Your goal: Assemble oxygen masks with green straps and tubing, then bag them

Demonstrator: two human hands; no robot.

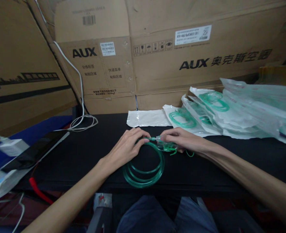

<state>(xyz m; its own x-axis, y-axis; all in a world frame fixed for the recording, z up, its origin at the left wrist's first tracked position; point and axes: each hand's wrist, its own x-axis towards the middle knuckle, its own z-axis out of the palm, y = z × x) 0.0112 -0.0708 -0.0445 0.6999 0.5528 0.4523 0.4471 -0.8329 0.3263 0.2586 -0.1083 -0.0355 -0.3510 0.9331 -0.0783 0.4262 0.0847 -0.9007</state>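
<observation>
A coil of clear green tubing point(143, 183) lies on the black table top, close to its front edge. My left hand point(130, 144) is closed on the tubing, thumb and fingers pinching it near a pale connector point(158, 138). On the other side of that connector, my right hand point(175, 136) grips a clear plastic oxygen mask point(165, 147), largely hidden by the fingers and palm. A bright green strap point(190, 153) trails out from under the right hand. Tube and connector meet between the two hands; how firmly they are joined I cannot tell.
Sealed pouches with green tubing point(184, 118) are piled at the back right, beside a flat white pouch point(147, 118). Large cardboard boxes point(157, 77) wall off the back. A white cable point(82, 97) and a white charger point(13, 147) lie at the left.
</observation>
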